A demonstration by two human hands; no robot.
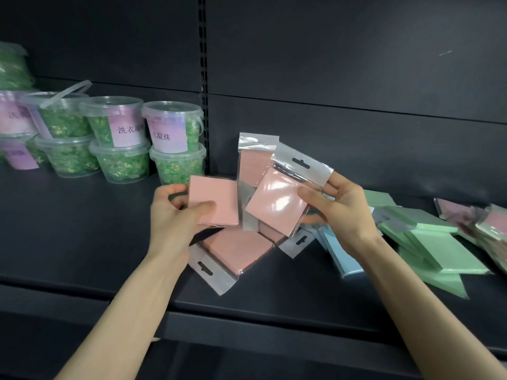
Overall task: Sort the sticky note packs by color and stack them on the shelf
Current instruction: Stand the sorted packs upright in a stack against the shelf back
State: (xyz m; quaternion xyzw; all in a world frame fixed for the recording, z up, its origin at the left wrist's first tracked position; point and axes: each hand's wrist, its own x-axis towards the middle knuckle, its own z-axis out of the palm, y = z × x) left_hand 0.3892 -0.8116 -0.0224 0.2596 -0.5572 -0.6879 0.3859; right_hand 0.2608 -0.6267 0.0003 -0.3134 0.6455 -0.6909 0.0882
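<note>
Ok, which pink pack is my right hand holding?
The tilted pink pack with its hang tab pointing up, in your right hand. Your left hand holds a second pack showing no tab; a third pack lies flat on the shelf.

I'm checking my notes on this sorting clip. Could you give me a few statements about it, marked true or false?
1. The left hand holds a pink pack. True.
2. The right hand holds a green pack. False: the right hand holds another pink pack.
3. The tubs stand right of the green packs. False: the tubs stand far left on the shelf, the green packs right.
4. Blue packs lie between the pink pile and the green packs. True.
</note>
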